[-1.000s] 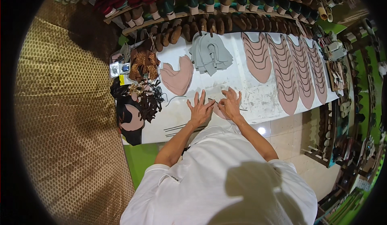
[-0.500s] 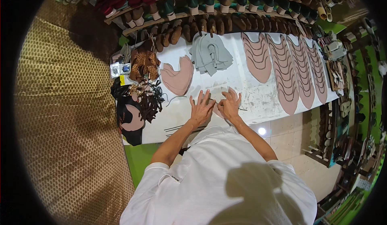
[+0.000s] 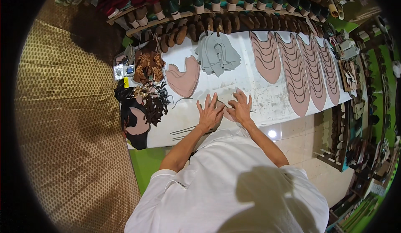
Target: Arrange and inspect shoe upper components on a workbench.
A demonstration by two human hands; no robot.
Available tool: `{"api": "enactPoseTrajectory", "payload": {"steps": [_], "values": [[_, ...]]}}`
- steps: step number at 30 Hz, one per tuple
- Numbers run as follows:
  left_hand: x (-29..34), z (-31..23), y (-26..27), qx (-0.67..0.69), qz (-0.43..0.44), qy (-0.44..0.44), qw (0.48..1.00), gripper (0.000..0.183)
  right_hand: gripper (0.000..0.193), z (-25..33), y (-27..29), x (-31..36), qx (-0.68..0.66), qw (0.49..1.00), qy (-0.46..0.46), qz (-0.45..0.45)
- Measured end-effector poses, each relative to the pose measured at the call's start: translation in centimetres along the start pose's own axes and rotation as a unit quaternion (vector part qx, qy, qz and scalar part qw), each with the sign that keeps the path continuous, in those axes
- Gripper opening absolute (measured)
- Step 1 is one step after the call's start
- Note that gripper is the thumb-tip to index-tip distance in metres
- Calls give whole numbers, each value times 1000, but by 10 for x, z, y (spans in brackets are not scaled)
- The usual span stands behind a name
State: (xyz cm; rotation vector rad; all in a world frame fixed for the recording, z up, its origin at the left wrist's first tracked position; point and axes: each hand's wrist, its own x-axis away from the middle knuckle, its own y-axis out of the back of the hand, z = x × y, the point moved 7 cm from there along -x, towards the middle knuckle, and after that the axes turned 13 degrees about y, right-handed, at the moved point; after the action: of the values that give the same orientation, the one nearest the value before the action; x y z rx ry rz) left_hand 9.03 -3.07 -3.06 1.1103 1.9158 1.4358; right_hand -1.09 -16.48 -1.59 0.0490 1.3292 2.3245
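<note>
Close to my body at the table's near edge, a small pink shoe-upper piece (image 3: 228, 114) lies between my hands, largely covered by them. My left hand (image 3: 210, 113) has its thumb and index finger pinched at the piece's edge, the other fingers raised and spread. Thumb and index of my right hand (image 3: 240, 109) pinch the same edge just to the right, its remaining fingers lifted. A thin dark strip (image 3: 253, 111) pokes out beyond the right hand; the fingers hide whether it joins the piece.
Pink uppers (image 3: 267, 68) with dark curved edges overlap in rows at the right. Grey cut pieces (image 3: 218, 55) and stacked pink pieces (image 3: 184, 78) lie ahead. Dark strips (image 3: 182, 131) rest left of my hands, near tangled brown straps (image 3: 156, 110). Racks of shoes (image 3: 215, 1) line the back.
Both hands stay at the same place on the pink piece, with small finger shifts. The right fingers have spread slightly, and the view has moved a little.
</note>
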Motion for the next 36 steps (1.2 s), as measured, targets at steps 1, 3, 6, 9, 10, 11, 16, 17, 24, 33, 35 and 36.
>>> {"api": "enactPoseTrajectory", "payload": {"steps": [1,3,6,9,10,11,16,17,24,33,35,36], "values": [[1,-1,-1,-1,-5,2,1000,40,14,-3,2,4,0,1000,-1,1],[3,0,-2,2,-8,6,1000,41,16,-6,5,11,-4,1000,-1,10],[4,1,-2,5,-13,7,1000,42,15,-10,4,14,-4,999,2,45],[2,0,-1,0,-4,5,1000,42,14,-10,2,10,-6,999,-4,38],[2,0,-2,-5,6,9,1000,42,14,-10,2,9,-6,999,-4,38],[1,-1,-1,-5,6,9,1000,42,13,-10,4,9,-13,1000,-3,23],[2,4,-4,9,3,17,1000,42,11,0,5,9,-16,999,12,38],[3,4,-5,9,2,17,1000,42,10,2,4,11,-22,999,12,40],[-4,6,-8,42,41,48,997,45,11,3,0,14,-4,1000,19,21],[-4,1,-1,13,15,-1,1000,40,14,1,0,11,21,999,10,34],[-5,-2,1,5,19,-7,1000,40,15,0,-1,12,24,999,13,31],[-5,-3,1,-7,17,-14,1000,40,15,2,-1,11,26,999,18,28]]}}
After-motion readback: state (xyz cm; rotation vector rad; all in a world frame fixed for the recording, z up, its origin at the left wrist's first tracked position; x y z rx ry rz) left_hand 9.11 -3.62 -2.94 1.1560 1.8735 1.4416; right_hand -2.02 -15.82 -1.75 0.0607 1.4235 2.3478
